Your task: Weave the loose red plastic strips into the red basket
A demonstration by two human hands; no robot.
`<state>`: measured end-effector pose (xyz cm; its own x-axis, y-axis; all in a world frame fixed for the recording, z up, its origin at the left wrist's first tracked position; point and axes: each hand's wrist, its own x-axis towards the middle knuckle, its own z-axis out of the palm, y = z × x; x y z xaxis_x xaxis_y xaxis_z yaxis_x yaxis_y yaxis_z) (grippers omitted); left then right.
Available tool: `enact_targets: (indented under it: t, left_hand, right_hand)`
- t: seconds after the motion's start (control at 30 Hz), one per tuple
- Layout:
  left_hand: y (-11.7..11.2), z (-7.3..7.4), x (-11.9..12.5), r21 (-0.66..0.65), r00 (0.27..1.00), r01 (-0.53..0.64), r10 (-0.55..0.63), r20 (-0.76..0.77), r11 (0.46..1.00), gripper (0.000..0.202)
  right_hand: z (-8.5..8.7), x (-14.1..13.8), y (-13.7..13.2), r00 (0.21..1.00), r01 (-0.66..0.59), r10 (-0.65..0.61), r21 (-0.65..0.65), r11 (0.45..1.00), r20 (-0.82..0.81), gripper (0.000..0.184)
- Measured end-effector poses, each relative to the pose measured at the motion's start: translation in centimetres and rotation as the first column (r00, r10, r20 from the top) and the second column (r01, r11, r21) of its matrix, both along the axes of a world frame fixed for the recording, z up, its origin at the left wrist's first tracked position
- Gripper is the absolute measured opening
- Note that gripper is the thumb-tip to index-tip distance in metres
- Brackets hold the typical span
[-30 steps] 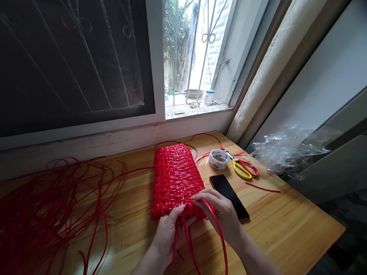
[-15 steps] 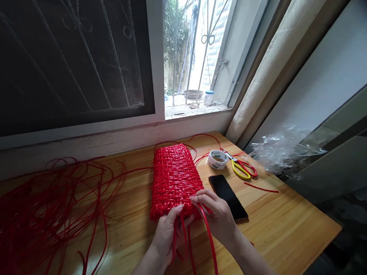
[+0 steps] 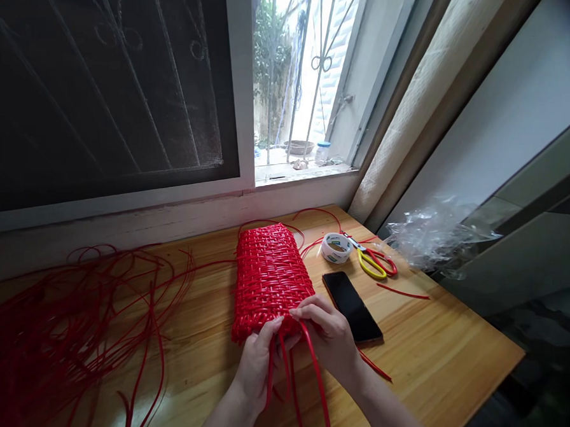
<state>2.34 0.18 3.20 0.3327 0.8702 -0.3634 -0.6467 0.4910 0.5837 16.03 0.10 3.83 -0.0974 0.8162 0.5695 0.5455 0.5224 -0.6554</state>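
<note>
A red woven basket (image 3: pixel 273 274), made of glossy plastic strands, lies on the wooden table (image 3: pixel 426 352) with its near edge towards me. My left hand (image 3: pixel 259 358) grips that edge, thumb on top and fingers underneath, partly hidden. Close beside it, my right hand (image 3: pixel 327 329) pinches a red plastic strand (image 3: pixel 316 371) at the rim. Several loose strand ends hang from the edge between my hands. Exactly how the pinched strand passes through the weave is hidden by my fingers.
A tangle of red strands (image 3: pixel 127 311) covers the table's left side. Right of the basket are a black phone (image 3: pixel 352 307), a tape roll (image 3: pixel 336 248), scissors (image 3: pixel 373 260) and short strand offcuts (image 3: pixel 404 291). Crumpled clear plastic (image 3: pixel 434 234) lies beyond the right edge, below a curtain (image 3: pixel 412 92).
My right hand has shifted slightly left along the rim, and the strand it pinches has swung left with it. A strand piece beside my right wrist shows more now. The left hand keeps its grip.
</note>
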Motion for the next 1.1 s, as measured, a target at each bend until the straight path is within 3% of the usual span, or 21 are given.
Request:
enact_targets:
  t: [0.3,0.5,0.63,0.87,1.0,1.07,1.1]
  left_hand:
    - [0.2,0.7,-0.3,0.054,1.000,0.006,-0.008,0.024,0.999,0.015]
    - [0.2,0.7,-0.3,0.026,1.000,-0.013,0.013,-0.011,1.000,0.012]
    - [0.3,1.1,-0.5,0.037,1.000,-0.011,0.012,-0.012,0.999,0.013]
    - [0.4,1.4,-0.3,0.038,1.000,-0.004,0.004,0.001,0.999,0.013]
    - [0.4,1.1,-0.5,0.019,1.000,0.011,-0.011,-0.010,1.000,0.012]
    - [0.5,0.9,-0.9,-0.020,0.996,0.062,-0.063,-0.065,0.998,0.014]
    - [0.6,0.8,-1.2,-0.039,0.991,0.096,-0.099,-0.090,0.995,0.015]
  right_hand:
    - [1.3,0.8,-0.9,0.999,0.020,-0.019,0.032,0.999,-0.038,0.022]
    - [1.0,0.7,-0.4,0.997,0.002,-0.005,0.040,0.999,0.080,0.016]
    - [1.0,0.8,-0.7,0.996,0.035,-0.042,0.082,0.996,0.084,0.020]
    - [0.6,0.7,-0.9,0.964,0.119,-0.138,0.097,0.988,0.229,0.020]
    - [-1.1,-0.3,-2.9,0.973,0.230,-0.229,0.072,0.970,-0.019,0.018]
    - [-2.6,-1.2,-4.1,0.958,0.219,-0.229,-0.075,0.973,-0.175,0.009]
    - [-3.3,-1.7,-4.6,0.952,0.151,-0.195,-0.193,0.970,-0.235,0.009]
